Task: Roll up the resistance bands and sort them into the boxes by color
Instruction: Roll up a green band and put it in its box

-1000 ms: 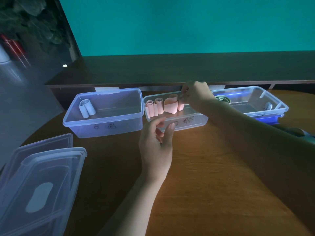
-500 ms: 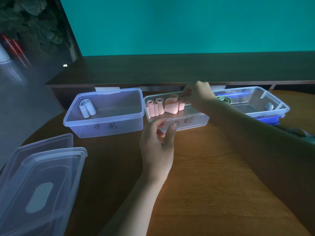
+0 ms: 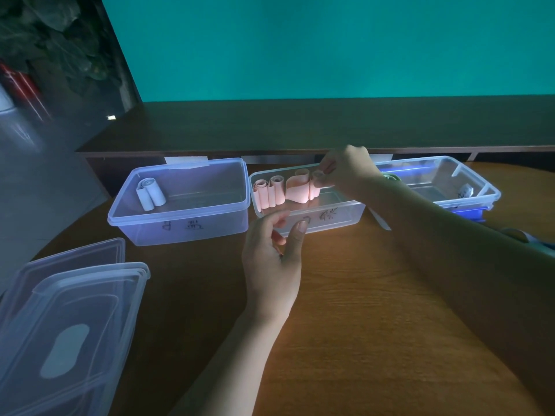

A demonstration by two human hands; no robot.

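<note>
I count three clear boxes (image 3: 180,202) in a row, two stacked lids (image 3: 69,325) at front left, four pink rolls (image 3: 271,190) in the middle box, and one white roll (image 3: 150,193) in the left one.

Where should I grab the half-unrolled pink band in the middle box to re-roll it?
Probably its loose end, from above: the pink band stands on edge in the open-topped middle box, where the right hand already pinches it.
</note>
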